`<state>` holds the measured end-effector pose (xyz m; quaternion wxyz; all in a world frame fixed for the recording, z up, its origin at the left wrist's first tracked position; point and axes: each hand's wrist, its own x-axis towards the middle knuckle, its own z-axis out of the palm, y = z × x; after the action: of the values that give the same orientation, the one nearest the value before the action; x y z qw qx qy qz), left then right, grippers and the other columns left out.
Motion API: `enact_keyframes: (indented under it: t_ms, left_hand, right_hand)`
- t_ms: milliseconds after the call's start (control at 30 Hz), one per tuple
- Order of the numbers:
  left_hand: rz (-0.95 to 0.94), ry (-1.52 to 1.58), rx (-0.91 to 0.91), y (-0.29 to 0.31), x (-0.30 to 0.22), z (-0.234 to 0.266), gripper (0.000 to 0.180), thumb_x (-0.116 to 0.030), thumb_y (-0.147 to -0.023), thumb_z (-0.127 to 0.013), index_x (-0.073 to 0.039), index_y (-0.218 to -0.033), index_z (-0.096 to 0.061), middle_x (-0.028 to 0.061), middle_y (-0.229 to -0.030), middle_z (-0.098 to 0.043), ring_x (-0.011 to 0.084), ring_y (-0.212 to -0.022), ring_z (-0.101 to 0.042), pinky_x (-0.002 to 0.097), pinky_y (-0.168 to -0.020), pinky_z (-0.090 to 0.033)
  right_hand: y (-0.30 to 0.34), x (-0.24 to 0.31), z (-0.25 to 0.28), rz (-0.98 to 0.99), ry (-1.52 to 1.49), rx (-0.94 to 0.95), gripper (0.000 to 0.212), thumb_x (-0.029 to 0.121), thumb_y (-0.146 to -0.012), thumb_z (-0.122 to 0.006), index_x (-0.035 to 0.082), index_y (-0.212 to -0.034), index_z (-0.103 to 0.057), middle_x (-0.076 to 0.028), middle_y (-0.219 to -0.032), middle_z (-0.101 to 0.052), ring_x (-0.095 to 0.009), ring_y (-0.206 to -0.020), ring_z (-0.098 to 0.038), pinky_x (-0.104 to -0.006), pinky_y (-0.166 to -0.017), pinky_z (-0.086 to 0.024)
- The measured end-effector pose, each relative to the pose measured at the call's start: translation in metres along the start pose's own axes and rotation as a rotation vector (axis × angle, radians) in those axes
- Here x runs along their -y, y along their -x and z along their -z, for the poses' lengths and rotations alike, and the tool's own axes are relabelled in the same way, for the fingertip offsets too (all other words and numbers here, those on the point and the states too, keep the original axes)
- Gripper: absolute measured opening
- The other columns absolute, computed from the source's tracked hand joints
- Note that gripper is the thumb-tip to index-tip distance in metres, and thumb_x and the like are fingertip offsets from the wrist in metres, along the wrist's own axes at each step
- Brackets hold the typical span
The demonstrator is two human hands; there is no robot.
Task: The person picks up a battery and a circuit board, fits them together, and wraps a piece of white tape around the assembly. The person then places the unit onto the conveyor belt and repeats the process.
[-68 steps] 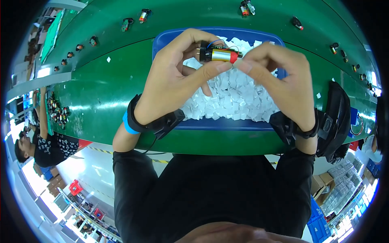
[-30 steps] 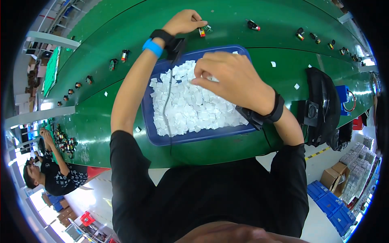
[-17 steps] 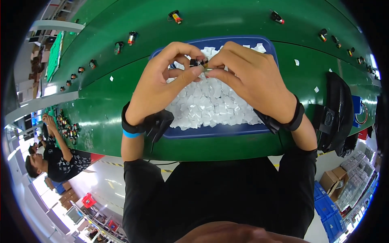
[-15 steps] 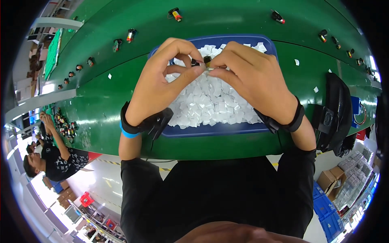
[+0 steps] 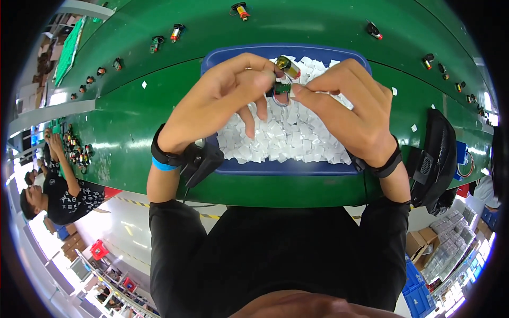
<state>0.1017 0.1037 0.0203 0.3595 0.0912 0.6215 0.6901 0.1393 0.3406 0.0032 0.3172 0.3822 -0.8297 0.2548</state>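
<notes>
Over the tray, my left hand (image 5: 222,98) is closed on a small electronic assembly between thumb and fingers, its lower fingers loosely spread. The assembly has a shiny yellowish cylinder (image 5: 288,67) on top, a small green circuit board (image 5: 283,88) below and thin wires looping down. My right hand (image 5: 352,103) pinches a small white piece (image 5: 293,91) between thumb and forefinger, right against the board's edge. Beneath both hands, a blue tray (image 5: 286,169) holds a heap of small white square pieces (image 5: 281,139).
Similar wired assemblies (image 5: 177,33) stand along the green table's (image 5: 138,114) far side. A black bag (image 5: 439,153) lies at the right. At the left, a co-worker (image 5: 66,185) sits by a pile of assemblies (image 5: 77,148). Blue crates (image 5: 416,289) stand on the floor, lower right.
My hands have turned the assembly, so its cylinder and board now show above the tray. My left fingers have spread, and my right hand has shifted slightly right.
</notes>
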Motion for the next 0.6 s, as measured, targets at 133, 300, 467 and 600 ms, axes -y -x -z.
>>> enact_keyframes:
  t_ms: [133, 300, 467, 600]
  left_hand:
    - [-0.177, -0.107, -0.031, 0.0, 0.016, -0.004, 0.031, -0.013, -0.093, -0.072, 0.002, -0.114, -0.055, 0.008, -0.099, -0.063, 0.0128, -0.079, -0.065, 0.0262, -0.054, -0.057]
    - [-0.285, -0.44, -0.118, 0.007, 0.013, -0.014, 0.032, -0.009, -0.093, -0.072, 0.0, -0.118, -0.054, 0.0079, -0.097, -0.062, 0.0108, -0.079, -0.062, 0.0251, -0.056, -0.056]
    - [-0.304, -0.498, -0.124, 0.008, 0.012, -0.014, 0.031, -0.005, -0.094, -0.069, -0.001, -0.121, -0.054, 0.004, -0.093, -0.057, 0.0088, -0.08, -0.059, 0.0233, -0.059, -0.055]
    - [-0.386, -0.599, -0.211, 0.007, 0.014, -0.013, 0.033, -0.007, -0.091, -0.072, -0.004, -0.119, -0.056, 0.0075, -0.102, -0.064, 0.0123, -0.078, -0.063, 0.0268, -0.06, -0.054]
  right_hand:
    - [0.0, 0.002, -0.004, -0.123, 0.019, 0.06, 0.018, -0.001, -0.069, -0.081, 0.003, -0.084, -0.072, -0.004, -0.085, -0.062, -0.015, -0.071, -0.06, -0.0248, -0.052, -0.047]
    - [0.002, 0.002, -0.005, -0.384, -0.204, 0.107, 0.016, 0.001, -0.075, -0.081, 0.002, -0.087, -0.071, -0.004, -0.088, -0.061, -0.014, -0.075, -0.06, -0.0242, -0.054, -0.047]
    - [-0.002, -0.004, 0.007, -0.689, -0.451, 0.179, 0.014, 0.003, -0.082, -0.079, 0.002, -0.093, -0.07, -0.004, -0.092, -0.061, -0.013, -0.077, -0.061, -0.0231, -0.056, -0.048]
    - [-0.001, -0.011, 0.015, -0.632, -0.309, 0.176, 0.016, 0.003, -0.084, -0.076, 0.002, -0.099, -0.071, -0.005, -0.095, -0.063, -0.013, -0.078, -0.061, -0.0229, -0.059, -0.048]
